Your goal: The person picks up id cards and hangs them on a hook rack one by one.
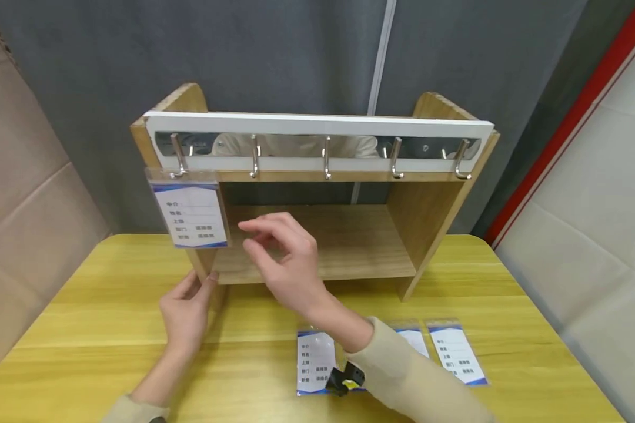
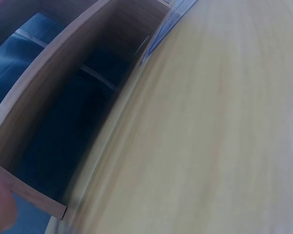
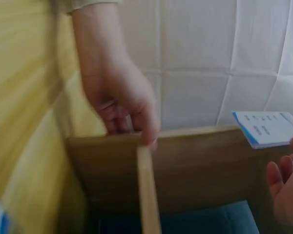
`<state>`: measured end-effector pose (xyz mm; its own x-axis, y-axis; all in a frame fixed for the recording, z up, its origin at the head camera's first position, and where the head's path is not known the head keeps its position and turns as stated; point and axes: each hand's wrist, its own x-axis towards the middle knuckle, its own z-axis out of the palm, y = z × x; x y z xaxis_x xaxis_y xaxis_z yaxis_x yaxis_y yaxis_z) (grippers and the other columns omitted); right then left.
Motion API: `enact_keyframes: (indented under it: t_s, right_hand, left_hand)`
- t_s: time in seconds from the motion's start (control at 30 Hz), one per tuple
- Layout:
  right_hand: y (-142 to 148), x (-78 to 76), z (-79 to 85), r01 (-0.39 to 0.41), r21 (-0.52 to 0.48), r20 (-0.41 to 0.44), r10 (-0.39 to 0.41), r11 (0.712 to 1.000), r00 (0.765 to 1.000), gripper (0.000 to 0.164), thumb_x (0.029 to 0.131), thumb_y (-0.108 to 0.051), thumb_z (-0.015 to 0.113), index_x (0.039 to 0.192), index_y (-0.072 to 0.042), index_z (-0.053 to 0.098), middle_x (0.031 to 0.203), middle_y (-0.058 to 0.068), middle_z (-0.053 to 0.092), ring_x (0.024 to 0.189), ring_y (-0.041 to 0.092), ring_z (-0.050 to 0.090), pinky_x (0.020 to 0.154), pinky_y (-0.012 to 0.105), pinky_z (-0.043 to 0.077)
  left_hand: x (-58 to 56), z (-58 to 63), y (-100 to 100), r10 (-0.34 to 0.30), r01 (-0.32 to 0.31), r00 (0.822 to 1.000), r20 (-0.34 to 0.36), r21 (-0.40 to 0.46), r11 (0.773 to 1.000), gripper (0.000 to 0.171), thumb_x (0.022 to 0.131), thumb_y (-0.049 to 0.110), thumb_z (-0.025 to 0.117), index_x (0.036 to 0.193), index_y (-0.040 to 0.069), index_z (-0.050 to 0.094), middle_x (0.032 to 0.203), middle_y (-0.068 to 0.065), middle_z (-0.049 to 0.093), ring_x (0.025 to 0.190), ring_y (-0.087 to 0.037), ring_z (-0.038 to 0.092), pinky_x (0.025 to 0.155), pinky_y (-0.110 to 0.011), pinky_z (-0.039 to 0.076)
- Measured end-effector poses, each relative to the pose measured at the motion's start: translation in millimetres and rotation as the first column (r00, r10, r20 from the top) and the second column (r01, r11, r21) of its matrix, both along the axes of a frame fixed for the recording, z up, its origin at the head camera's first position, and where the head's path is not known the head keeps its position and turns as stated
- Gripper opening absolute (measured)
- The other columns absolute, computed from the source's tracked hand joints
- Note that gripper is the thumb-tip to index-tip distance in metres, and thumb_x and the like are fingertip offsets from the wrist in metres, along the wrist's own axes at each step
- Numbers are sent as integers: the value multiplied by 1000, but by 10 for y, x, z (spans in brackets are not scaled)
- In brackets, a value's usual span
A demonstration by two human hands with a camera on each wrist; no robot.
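A wooden shelf rack [image 1: 317,276] stands on the table, with a white hook rail [image 1: 291,123] along its upper front. From the leftmost hook [image 1: 177,155] hangs a clear-sleeved name badge [image 1: 193,214], white with blue edges. My left hand [image 1: 186,308] grips the rack's left side panel low down, thumb on the inner side; the right wrist view shows this left hand [image 3: 119,92] at the wood. Just right of the badge, my right hand [image 1: 288,258] is held before the rack, thumb and forefinger apart and nothing between them.
Several more badges lie on the table front: one name badge [image 1: 316,358] left of my right forearm, another badge [image 1: 415,341] partly hidden by that sleeve, and a third badge [image 1: 457,355] to the right. A grey curtain [image 1: 275,53] hangs behind the rack.
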<state>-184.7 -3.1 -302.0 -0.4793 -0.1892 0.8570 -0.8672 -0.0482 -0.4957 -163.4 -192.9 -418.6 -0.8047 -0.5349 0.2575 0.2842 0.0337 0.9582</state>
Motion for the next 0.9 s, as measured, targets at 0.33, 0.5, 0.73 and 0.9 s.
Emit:
enact_keyframes:
  t_s: [0.33,0.5,0.73,0.9]
  right_hand:
    - [558,89,-268,-81,155,160,56,985,986,23,92,11,68,113,2,70,107,9,66,89,18,62,75,30,64]
    - [695,111,-354,-57,179,196,21,982,980,24,92,10,69,114,1,71,108,7,66,90,18,62,77,30,65]
    - [838,137,-455,-22,164,207,-13,986,978,25,91,12,69,113,1,71,107,8,67,91,20,64,79,31,65]
    - [930,140,-510,13,175,214,-51,984,976,26,91,11,69,114,0,71,107,7,68,91,21,65,79,33,66]
  left_hand:
    - [-8,27,-13,-3,3,999,38,3,1000,37,92,-1,74,128,-5,65,123,-26,61,90,7,69,84,-17,58]
    - [-11,17,-15,0,-1,999,51,20,1000,39,92,0,75,128,-6,64,125,-27,60,89,8,69,84,-18,58]
    - [28,-8,-9,2,-3,998,70,22,1000,39,93,1,74,130,-4,64,125,-25,61,90,8,69,84,-18,58]
    - [29,-4,7,-6,5,998,70,18,1000,41,92,3,75,131,-3,63,126,-25,60,89,8,69,84,-18,57]
